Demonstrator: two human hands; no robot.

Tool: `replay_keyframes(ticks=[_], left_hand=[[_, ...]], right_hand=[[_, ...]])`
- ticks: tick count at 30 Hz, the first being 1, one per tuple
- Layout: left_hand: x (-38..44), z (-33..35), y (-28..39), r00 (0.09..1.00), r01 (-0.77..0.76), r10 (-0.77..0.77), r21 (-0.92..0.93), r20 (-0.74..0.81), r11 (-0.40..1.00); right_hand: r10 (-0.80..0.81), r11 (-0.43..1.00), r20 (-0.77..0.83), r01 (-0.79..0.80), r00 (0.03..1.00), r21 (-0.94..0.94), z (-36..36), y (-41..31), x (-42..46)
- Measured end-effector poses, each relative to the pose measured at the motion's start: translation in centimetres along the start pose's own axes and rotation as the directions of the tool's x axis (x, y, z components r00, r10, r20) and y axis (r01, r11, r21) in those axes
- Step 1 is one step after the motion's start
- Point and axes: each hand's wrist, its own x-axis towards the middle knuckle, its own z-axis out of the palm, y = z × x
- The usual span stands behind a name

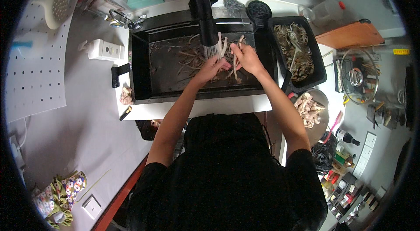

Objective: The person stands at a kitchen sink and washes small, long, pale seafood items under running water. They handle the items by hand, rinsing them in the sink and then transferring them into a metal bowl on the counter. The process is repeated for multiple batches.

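Both hands are over the black sink [174, 83], near the stream from a black faucet [208, 31]. Water falls on my left hand [210, 70], whose fingers close around a pale mushroom stem [224, 47]. Close beside it on the right, my right hand [247, 58] pinches a long, thin mushroom stem [235, 73] with a brown, dirty lower end. Beneath and left of the hands, a heap of brown long-stemmed mushrooms [188, 57] lies on the sink floor among dark bits of dirt. My hands hide part of this heap.
Right of the sink stands a black tray [323, 67] of wet grey-brown mushrooms [293, 53]. Nearer me is a metal bowl [320, 132] of pale pinkish pieces [308, 109]. A black drain strainer [259, 9] rests on the back rim. A utility knife [126, 113] lies at the counter's left corner.
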Motion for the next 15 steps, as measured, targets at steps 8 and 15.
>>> replay_keyframes(ticks=[8, 15], left_hand=[[-0.1, 0.7, 1.2, 0.982, 0.188, -0.175, -0.34, 0.067, 0.922], [-0.2, 0.6, 0.3, 0.994, 0.09, -0.105, -0.331, -0.028, 0.939]], right_hand=[[0.02, 0.998, -0.04, -0.022, 0.999, -0.062, 2.4, 0.7, 2.0], [0.046, 0.994, 0.051, -0.04, 0.998, -0.101, 2.5, 1.1, 2.2]])
